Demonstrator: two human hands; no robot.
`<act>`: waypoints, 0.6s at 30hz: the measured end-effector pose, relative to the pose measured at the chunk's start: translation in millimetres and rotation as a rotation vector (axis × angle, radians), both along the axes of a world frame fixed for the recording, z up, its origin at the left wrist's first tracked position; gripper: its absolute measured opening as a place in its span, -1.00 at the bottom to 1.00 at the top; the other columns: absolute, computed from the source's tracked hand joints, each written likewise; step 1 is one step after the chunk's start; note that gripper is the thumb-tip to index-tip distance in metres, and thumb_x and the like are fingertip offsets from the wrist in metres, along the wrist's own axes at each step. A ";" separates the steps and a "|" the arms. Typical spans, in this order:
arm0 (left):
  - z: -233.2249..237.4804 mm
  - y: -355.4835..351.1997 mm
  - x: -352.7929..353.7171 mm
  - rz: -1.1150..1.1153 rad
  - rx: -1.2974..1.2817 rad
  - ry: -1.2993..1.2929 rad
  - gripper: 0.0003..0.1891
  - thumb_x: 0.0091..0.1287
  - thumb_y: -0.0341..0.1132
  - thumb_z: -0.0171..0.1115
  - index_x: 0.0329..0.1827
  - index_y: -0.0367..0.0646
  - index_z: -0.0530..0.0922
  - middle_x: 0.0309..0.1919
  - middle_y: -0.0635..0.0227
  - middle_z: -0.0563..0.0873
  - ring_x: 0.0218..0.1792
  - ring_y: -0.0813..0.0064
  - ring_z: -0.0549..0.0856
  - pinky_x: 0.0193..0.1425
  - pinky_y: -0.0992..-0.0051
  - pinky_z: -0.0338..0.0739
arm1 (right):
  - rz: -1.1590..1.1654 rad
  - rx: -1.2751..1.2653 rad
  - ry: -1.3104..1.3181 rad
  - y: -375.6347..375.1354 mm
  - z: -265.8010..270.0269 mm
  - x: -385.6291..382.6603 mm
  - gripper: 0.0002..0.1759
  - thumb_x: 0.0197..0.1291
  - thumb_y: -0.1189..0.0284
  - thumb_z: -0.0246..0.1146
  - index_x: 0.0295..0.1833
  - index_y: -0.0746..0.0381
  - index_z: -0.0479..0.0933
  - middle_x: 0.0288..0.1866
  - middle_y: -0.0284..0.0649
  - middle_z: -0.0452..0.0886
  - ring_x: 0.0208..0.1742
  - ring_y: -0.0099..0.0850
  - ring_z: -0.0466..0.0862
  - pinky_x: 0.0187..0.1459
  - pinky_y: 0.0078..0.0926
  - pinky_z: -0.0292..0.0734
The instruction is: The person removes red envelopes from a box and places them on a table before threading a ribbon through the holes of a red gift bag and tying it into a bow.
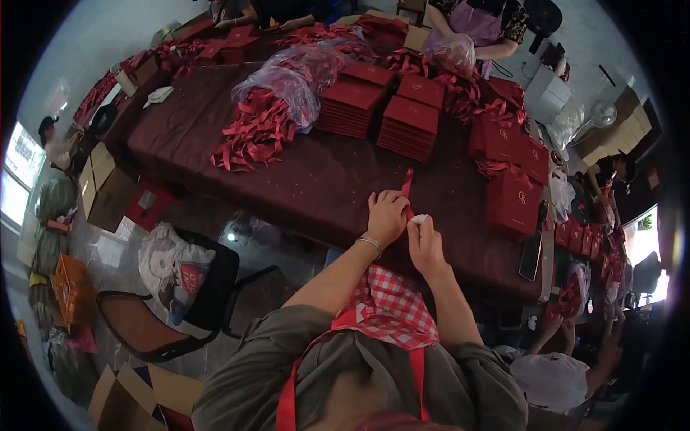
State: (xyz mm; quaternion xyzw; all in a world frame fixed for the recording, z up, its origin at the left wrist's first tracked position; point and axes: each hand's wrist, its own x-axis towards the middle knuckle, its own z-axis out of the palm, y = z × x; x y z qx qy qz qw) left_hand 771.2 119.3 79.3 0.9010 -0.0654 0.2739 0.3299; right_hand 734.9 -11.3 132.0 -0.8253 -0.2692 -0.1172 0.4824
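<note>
Okay, from my end both hands are up at the near edge of the table (323,183), meeting over one red ribbon (408,183). Right hand (429,248) has it pinched between thumb and fingers at the lower end, right by a small white piece (420,218); can't tell if that's a finger cover or a scrap. Left hand (388,214) is curled in against the ribbon's side, knuckles up, lower and palm side hidden, so I can't tell whether it grips or just steadies. My read: hands held this close to control a short stretch of a limp strip, tail left lying away from the body on the cloth so it doesn't bunch.

Layout makes sense to me. Ribbon heap (248,136) spills from a clear plastic bag (305,75) toward the left hand's side, likely for easy reach. Two stacks of red boxes (411,115) sit straight ahead, squared up, probably to save table room. More boxes with a pale emblem (514,205) stand at the right, phone (530,255) beside them near the edge.

Ribbon itself: narrow, flat, bright red against the dark maroon cloth, far end pointing up the table, slight sheen. Finer weave too small for me to judge.
</note>
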 end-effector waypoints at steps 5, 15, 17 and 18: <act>0.7 0.4 -0.8 0.009 -0.034 -0.020 -0.87 0.13 -0.38 0.25 -0.26 0.01 0.61 -0.08 0.42 0.60 0.10 0.29 0.52 0.28 -0.08 0.24 | -0.137 -0.068 0.027 -36.8 8.0 -3.9 -0.81 0.31 0.48 0.17 -0.26 0.30 0.29 -0.50 0.04 0.50 -0.48 0.06 0.56 -0.48 -0.25 0.41; 0.6 0.5 -0.9 0.017 -0.023 0.000 -0.87 0.15 -0.33 0.31 -0.23 0.03 0.63 0.01 0.36 0.58 0.15 0.24 0.48 0.32 -0.01 0.23 | -0.322 -0.133 -0.073 -88.6 109.0 -38.2 -0.74 0.24 0.53 0.26 -0.39 0.28 0.30 -0.57 -0.24 0.35 -0.57 -0.51 0.31 -0.52 -0.50 0.26; 4.4 1.6 -2.0 -0.001 -0.029 -0.003 -0.86 0.15 -0.32 0.31 -0.22 0.03 0.64 0.02 0.34 0.57 0.16 0.23 0.48 0.33 0.00 0.22 | -0.320 -0.089 -0.107 -89.5 118.2 -42.8 -0.74 0.20 0.54 0.30 -0.39 0.30 0.31 -0.57 -0.25 0.36 -0.57 -0.50 0.32 -0.52 -0.50 0.26; 6.5 2.2 -2.6 -0.014 -0.038 -0.003 -0.85 0.13 -0.31 0.33 -0.23 0.03 0.65 0.02 0.34 0.58 0.16 0.22 0.48 0.32 0.00 0.22 | -0.285 -0.108 -0.131 -88.6 124.5 -45.6 -0.76 0.18 0.54 0.31 -0.37 0.31 0.34 -0.55 -0.24 0.38 -0.57 -0.50 0.34 -0.52 -0.51 0.28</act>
